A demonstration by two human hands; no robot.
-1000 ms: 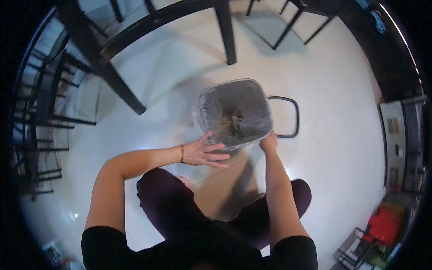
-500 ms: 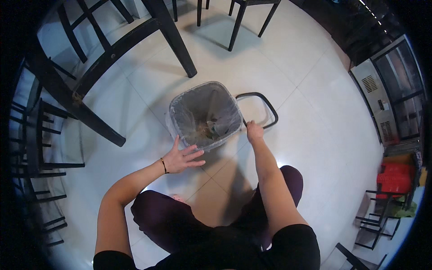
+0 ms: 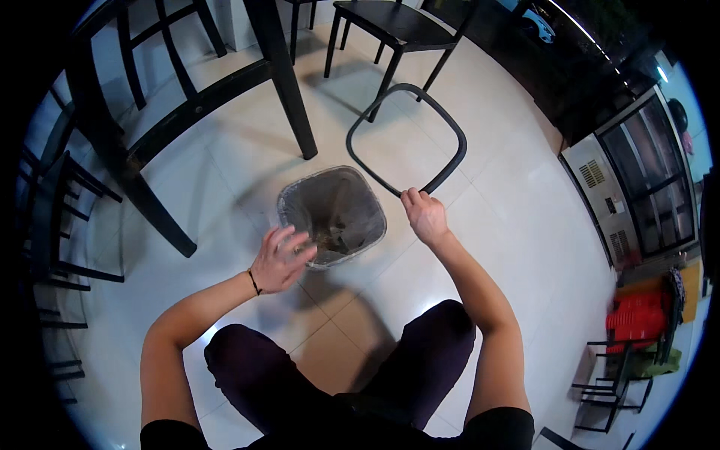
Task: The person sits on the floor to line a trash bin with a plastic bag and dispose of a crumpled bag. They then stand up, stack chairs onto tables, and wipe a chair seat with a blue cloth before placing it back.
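Note:
A square trash bin (image 3: pixel 294 196) with rounded corners stands on the floor in front of me, lined with a clear plastic bag (image 3: pixel 366 225). Some dark and leafy scraps lie at its bottom. My right hand (image 3: pixel 426 214) grips the lower edge of a black rounded-square rim ring (image 3: pixel 462 135) and holds it up, apart from the bin, to the right and beyond it. Near the bin's front left edge is my left hand (image 3: pixel 279 262), fingers spread and slightly blurred, holding nothing. Whether its fingertips touch the bag, I cannot tell.
A large dark wooden frame with thick legs (image 3: pixel 294 112) rises at the upper left. Black chairs stand on the left (image 3: pixel 82 270) and at the far side (image 3: pixel 397 27). To the right are a glass-fronted cabinet (image 3: pixel 651 180) and a red crate (image 3: pixel 636 319).
My right hand has lifted the rim ring off the floor, up and away from the bin. My left hand has shifted slightly left, with its fingers still apart. The view has tilted a little.

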